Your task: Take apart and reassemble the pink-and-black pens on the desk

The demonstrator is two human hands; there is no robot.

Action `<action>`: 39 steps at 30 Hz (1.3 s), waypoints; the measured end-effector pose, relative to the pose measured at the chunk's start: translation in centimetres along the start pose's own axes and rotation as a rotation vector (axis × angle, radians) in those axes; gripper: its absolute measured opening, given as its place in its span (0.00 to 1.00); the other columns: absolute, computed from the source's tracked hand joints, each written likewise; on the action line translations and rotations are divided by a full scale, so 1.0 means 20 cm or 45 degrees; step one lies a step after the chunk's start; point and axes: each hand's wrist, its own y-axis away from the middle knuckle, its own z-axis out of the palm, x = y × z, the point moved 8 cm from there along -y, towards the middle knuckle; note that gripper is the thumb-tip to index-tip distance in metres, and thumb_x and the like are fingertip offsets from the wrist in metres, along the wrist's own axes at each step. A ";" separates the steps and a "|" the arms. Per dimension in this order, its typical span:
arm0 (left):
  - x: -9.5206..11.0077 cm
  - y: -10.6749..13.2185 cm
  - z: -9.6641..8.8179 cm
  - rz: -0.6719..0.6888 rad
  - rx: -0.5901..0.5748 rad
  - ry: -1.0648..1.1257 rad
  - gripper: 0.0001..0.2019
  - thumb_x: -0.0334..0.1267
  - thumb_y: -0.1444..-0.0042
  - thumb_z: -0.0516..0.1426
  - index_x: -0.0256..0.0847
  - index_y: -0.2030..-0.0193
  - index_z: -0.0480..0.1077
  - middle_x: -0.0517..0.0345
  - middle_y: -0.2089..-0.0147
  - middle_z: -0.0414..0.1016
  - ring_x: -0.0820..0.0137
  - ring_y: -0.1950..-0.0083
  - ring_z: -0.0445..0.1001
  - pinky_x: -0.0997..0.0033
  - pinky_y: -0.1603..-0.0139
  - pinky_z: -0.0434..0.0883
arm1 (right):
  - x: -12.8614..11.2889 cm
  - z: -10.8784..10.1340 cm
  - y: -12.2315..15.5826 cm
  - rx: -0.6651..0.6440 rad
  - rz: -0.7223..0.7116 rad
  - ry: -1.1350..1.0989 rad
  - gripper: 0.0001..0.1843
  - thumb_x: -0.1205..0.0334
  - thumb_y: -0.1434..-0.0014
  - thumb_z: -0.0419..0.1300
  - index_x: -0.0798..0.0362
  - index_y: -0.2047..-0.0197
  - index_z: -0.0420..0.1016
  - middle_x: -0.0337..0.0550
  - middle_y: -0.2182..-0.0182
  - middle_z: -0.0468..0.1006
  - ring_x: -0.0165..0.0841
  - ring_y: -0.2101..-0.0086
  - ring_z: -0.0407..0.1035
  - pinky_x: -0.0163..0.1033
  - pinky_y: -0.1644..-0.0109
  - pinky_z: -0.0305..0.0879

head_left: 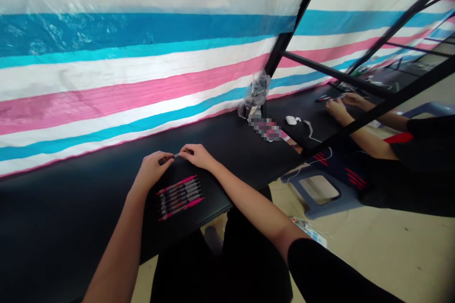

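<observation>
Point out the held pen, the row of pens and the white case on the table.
Held pen (177, 155): head view, on the bare stretch between the fingertips.
Row of pens (180, 195): head view, on a middle pen's barrel.
White case (290, 120): head view, on its body.

Pens (180, 194) on black table (231, 144); plastic bag (258, 91), seemingly.

You face a smooth black tabletop (67, 203) with a soft sheen; on it, your row of pens (181, 195) looks plastic, finish too blurred to grade. Striped sheet (124, 83): glossy, creased plastic (strongest glare at your upper left). Bag (259, 89): thin, crinkled clear film. Frame (320, 68): matt, metal-looking. Your sleeve (320, 265): matt black cloth.
</observation>
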 end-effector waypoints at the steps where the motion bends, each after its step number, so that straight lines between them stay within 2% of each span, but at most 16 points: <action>1: 0.00 0.00 0.00 0.005 0.001 -0.002 0.16 0.49 0.41 0.60 0.42 0.56 0.82 0.49 0.58 0.84 0.57 0.58 0.80 0.60 0.54 0.74 | 0.00 0.00 0.00 -0.012 0.002 0.028 0.16 0.50 0.34 0.61 0.53 0.67 0.78 0.38 0.74 0.75 0.31 0.71 0.66 0.37 0.62 0.61; 3: 0.01 0.00 0.00 0.011 0.014 -0.008 0.16 0.50 0.42 0.60 0.42 0.57 0.83 0.49 0.58 0.84 0.57 0.59 0.81 0.60 0.55 0.74 | -0.01 -0.01 0.00 -0.020 -0.007 0.054 0.18 0.48 0.34 0.60 0.53 0.67 0.78 0.38 0.74 0.74 0.31 0.71 0.66 0.37 0.62 0.61; 4: 0.01 0.00 -0.01 0.011 0.021 -0.012 0.16 0.50 0.42 0.60 0.43 0.57 0.83 0.49 0.59 0.84 0.57 0.59 0.81 0.60 0.55 0.74 | -0.01 -0.01 0.00 -0.014 -0.016 0.046 0.16 0.49 0.34 0.61 0.53 0.64 0.78 0.38 0.72 0.75 0.32 0.70 0.67 0.37 0.61 0.62; 7: 0.00 0.00 -0.01 -0.007 0.017 -0.028 0.16 0.49 0.42 0.59 0.43 0.57 0.83 0.48 0.59 0.84 0.56 0.59 0.81 0.59 0.55 0.74 | -0.01 -0.01 0.00 -0.003 -0.050 0.016 0.12 0.57 0.38 0.64 0.53 0.54 0.77 0.39 0.66 0.77 0.32 0.68 0.68 0.37 0.59 0.64; 11: -0.02 -0.01 0.00 -0.030 -0.016 -0.044 0.15 0.48 0.43 0.60 0.43 0.58 0.83 0.48 0.59 0.84 0.56 0.60 0.80 0.58 0.54 0.74 | 0.00 -0.01 -0.01 -0.029 -0.066 0.073 0.06 0.62 0.37 0.62 0.54 0.58 0.78 0.41 0.65 0.78 0.32 0.67 0.69 0.37 0.59 0.64; 15: -0.01 -0.01 0.01 0.008 -0.002 -0.038 0.15 0.49 0.42 0.59 0.42 0.58 0.83 0.48 0.60 0.84 0.57 0.61 0.80 0.59 0.55 0.74 | 0.00 -0.02 -0.01 -0.035 -0.042 0.126 0.11 0.57 0.33 0.60 0.53 0.64 0.78 0.41 0.67 0.79 0.33 0.65 0.70 0.37 0.58 0.61; 20: 0.06 0.00 0.01 0.129 0.064 -0.060 0.15 0.48 0.38 0.58 0.41 0.59 0.82 0.48 0.58 0.83 0.58 0.58 0.80 0.61 0.54 0.75 | 0.01 -0.03 -0.01 -0.069 0.033 0.181 0.24 0.51 0.29 0.53 0.53 0.75 0.71 0.37 0.77 0.71 0.31 0.71 0.66 0.37 0.61 0.57; 24: 0.11 0.02 -0.02 0.195 0.130 -0.101 0.14 0.46 0.36 0.57 0.42 0.58 0.81 0.49 0.57 0.83 0.58 0.54 0.80 0.61 0.50 0.73 | 0.02 -0.03 -0.01 -0.046 0.054 0.115 0.26 0.47 0.29 0.52 0.53 0.75 0.70 0.36 0.79 0.68 0.31 0.72 0.64 0.36 0.62 0.56; 26: 0.10 0.03 -0.06 0.138 0.193 -0.140 0.13 0.47 0.38 0.59 0.42 0.59 0.81 0.50 0.57 0.84 0.58 0.54 0.80 0.61 0.50 0.73 | 0.04 -0.02 -0.01 -0.020 0.063 0.020 0.26 0.44 0.31 0.52 0.53 0.73 0.72 0.36 0.78 0.69 0.31 0.72 0.64 0.36 0.63 0.57; 28: 0.05 0.03 -0.13 -0.009 0.284 -0.145 0.14 0.50 0.42 0.63 0.42 0.59 0.81 0.52 0.60 0.83 0.58 0.59 0.79 0.60 0.53 0.73 | 0.06 -0.03 -0.02 0.023 0.079 -0.089 0.27 0.39 0.32 0.52 0.53 0.71 0.72 0.36 0.78 0.69 0.30 0.73 0.64 0.36 0.64 0.58; 30: -0.02 0.04 -0.19 -0.194 0.409 0.009 0.14 0.51 0.44 0.64 0.42 0.61 0.81 0.54 0.66 0.82 0.62 0.66 0.77 0.62 0.59 0.72 | 0.08 -0.03 -0.02 0.053 0.104 -0.191 0.29 0.35 0.34 0.52 0.53 0.71 0.71 0.36 0.78 0.67 0.30 0.75 0.62 0.36 0.66 0.58; 31: -0.06 0.05 -0.21 -0.274 0.479 0.178 0.15 0.51 0.45 0.64 0.42 0.62 0.80 0.55 0.68 0.80 0.64 0.69 0.75 0.64 0.63 0.71 | 0.09 -0.03 -0.03 0.056 0.117 -0.244 0.30 0.34 0.35 0.52 0.53 0.71 0.71 0.35 0.78 0.67 0.29 0.75 0.61 0.36 0.67 0.58; 34: -0.15 0.05 -0.18 -0.409 0.616 0.893 0.16 0.51 0.43 0.62 0.39 0.62 0.78 0.57 0.72 0.75 0.70 0.73 0.71 0.70 0.71 0.68 | 0.09 0.00 -0.03 0.035 0.146 -0.396 0.31 0.31 0.37 0.54 0.53 0.71 0.70 0.35 0.79 0.66 0.28 0.77 0.60 0.36 0.69 0.58; 36: -0.15 0.03 -0.10 -0.459 0.585 1.277 0.18 0.55 0.41 0.60 0.39 0.62 0.76 0.57 0.73 0.72 0.70 0.72 0.71 0.72 0.73 0.68 | 0.09 0.02 -0.03 0.026 0.168 -0.447 0.31 0.30 0.38 0.55 0.53 0.71 0.70 0.34 0.79 0.66 0.28 0.77 0.60 0.35 0.70 0.59; 39: -0.09 0.01 0.01 -0.529 0.431 1.486 0.26 0.63 0.37 0.51 0.41 0.67 0.71 0.50 0.65 0.77 0.65 0.65 0.77 0.68 0.68 0.72 | 0.08 0.05 -0.02 -0.008 0.198 -0.411 0.31 0.31 0.36 0.55 0.53 0.71 0.71 0.34 0.80 0.66 0.28 0.77 0.61 0.35 0.69 0.61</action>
